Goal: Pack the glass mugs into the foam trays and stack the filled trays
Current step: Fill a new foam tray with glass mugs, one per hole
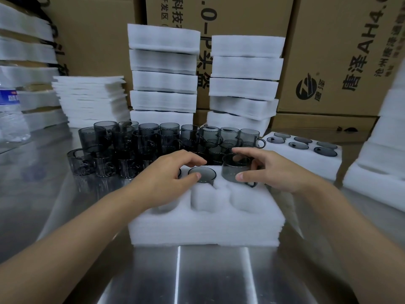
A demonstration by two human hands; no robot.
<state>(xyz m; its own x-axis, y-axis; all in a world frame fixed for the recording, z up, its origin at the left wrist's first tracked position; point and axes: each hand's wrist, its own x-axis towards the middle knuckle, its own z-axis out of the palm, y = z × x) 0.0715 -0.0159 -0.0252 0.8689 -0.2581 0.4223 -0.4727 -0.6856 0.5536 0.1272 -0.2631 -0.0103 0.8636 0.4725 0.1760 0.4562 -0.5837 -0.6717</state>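
Note:
A white foam tray [206, 224] with round pockets lies in front of me on the steel table. A smoky grey glass mug [202, 173] sits sunk in its far middle pocket; my left hand [168, 178] rests over the tray with its thumb and fingers curled at that mug's rim. My right hand [269, 170] grips a second grey mug [234, 170], which stands partly raised in the far right pocket. The near pockets hold nothing. Behind the tray stands a crowd of several loose grey mugs [142, 141].
A filled foam tray [306, 159] lies at the right. Two tall stacks of trays [164, 77] [245, 82] rise at the back before cardboard boxes [341, 51]. Flat foam sheets [92, 97] and a water bottle [11, 113] are at the left, more foam [381, 167] at the right edge.

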